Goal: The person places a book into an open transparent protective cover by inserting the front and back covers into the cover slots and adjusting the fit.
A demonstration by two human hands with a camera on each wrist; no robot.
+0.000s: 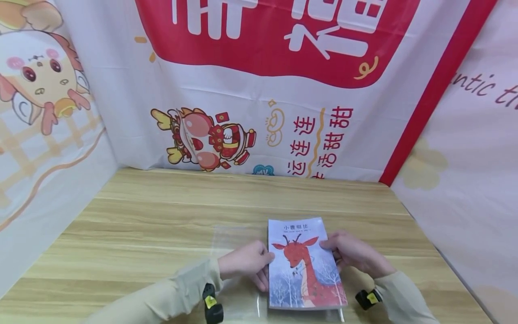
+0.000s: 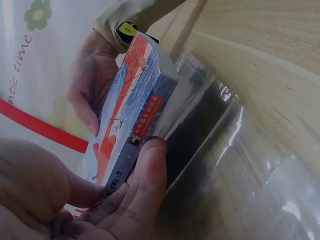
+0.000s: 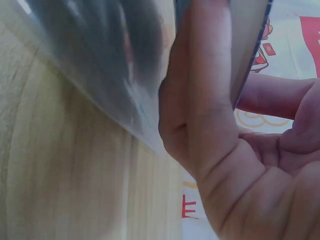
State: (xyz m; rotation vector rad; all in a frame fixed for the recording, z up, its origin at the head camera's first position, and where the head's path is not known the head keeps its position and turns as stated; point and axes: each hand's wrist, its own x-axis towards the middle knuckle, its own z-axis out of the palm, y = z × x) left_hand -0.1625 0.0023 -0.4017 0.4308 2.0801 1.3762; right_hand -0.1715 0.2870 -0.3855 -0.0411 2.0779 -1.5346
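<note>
A: Head view first: how far along is it?

B: The book (image 1: 301, 264) is in both hands over the near tabletop (image 1: 162, 202), right of centre, with clear plastic (image 1: 243, 301) beneath and to its left. The left hand (image 1: 246, 263) has its fingers clamped on the book's left edge, thumb on the cover; the right hand (image 1: 358, 253) pinches the right edge likewise.

A: So what's done and what's left?

B: I'd judge the grip complete and the book outside the plastic. It isn't set down or released, and the plastic lies loose. Whether the two are being joined or parted, I can't tell.

A: And its looks?

B: Pale blue cover, red deer (image 1: 309, 272), white bare trees (image 1: 283, 288) near, dark title (image 1: 295, 227) far.

A: Left wrist view?

B: The book tilts above the glossy plastic. Its blue spine (image 2: 162, 89) carries a red label (image 2: 149, 116), and the left thumb and fingers grip it from both sides.

A: Right wrist view?

B: The right fingers lie against the book, partly cropped; the plastic bulges to their left, apparently unpressed.
</note>
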